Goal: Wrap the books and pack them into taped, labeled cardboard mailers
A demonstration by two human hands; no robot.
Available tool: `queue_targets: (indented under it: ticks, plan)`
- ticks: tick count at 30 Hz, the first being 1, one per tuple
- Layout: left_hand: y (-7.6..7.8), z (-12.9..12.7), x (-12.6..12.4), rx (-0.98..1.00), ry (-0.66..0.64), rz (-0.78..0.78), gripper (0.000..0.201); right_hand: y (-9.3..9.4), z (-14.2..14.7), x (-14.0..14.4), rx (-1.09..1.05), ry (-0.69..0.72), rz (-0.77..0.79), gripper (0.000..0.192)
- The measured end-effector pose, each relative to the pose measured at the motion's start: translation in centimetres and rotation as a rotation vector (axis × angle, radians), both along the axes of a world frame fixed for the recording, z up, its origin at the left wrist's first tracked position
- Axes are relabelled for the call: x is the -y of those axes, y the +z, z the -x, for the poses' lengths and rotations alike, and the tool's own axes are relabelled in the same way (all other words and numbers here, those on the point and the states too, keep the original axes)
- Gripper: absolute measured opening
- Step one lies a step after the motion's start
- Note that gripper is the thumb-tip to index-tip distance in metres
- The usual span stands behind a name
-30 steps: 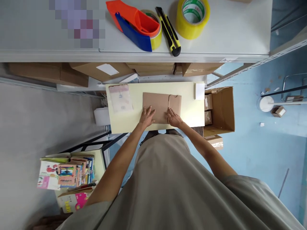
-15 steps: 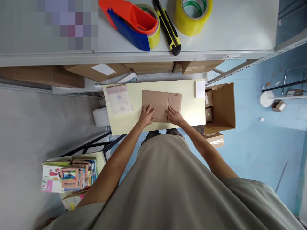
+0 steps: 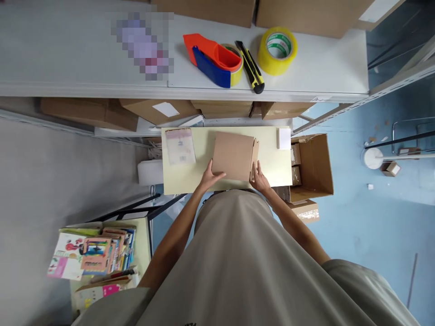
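Here the cardboard box [image 3: 234, 155] lies crosswise; left hand [image 3: 210, 177] and right hand [image 3: 259, 178] clasp its ends.

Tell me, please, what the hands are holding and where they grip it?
Both hold the cardboard box on the table: the left hand at its near left corner, the right hand at its near right corner.

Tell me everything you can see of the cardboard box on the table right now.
The cardboard box is plain brown, unprinted, with no tape or label showing. It looks folded up into a shallow box, its broad top face closed and tilted slightly. A flap edge with a notch shows along its right side. It sits mid-table on the pale yellow table, near the front edge. The left hand grips its near left corner; the right hand holds the near right corner at the flap.
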State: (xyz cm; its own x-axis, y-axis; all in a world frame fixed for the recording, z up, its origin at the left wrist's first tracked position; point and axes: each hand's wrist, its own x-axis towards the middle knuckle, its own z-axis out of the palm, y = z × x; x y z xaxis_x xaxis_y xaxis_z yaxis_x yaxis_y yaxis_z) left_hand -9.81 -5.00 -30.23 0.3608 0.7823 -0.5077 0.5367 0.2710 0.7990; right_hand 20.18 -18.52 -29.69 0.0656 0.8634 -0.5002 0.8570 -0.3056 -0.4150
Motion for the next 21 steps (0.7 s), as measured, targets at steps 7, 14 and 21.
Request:
queue_targets:
  ticks: [7, 14, 21]
  plan:
    - [5.3, -1.4, -0.5, -0.091, -0.011, -0.194, 0.105, 7.7, -0.1, -3.0, 0.175, -0.132, -0.038, 0.065]
    - [12.4, -1.6, -3.4, -0.132, 0.075, -0.396, 0.033, 16.2, -2.3, -8.2, 0.255, -0.160, -0.018, 0.041]
    - [12.2, -2.6, -4.1, -0.348, 0.125, -0.428, 0.032, 17.3, -0.1, -10.4, 0.306, -0.052, 0.156, 0.039]
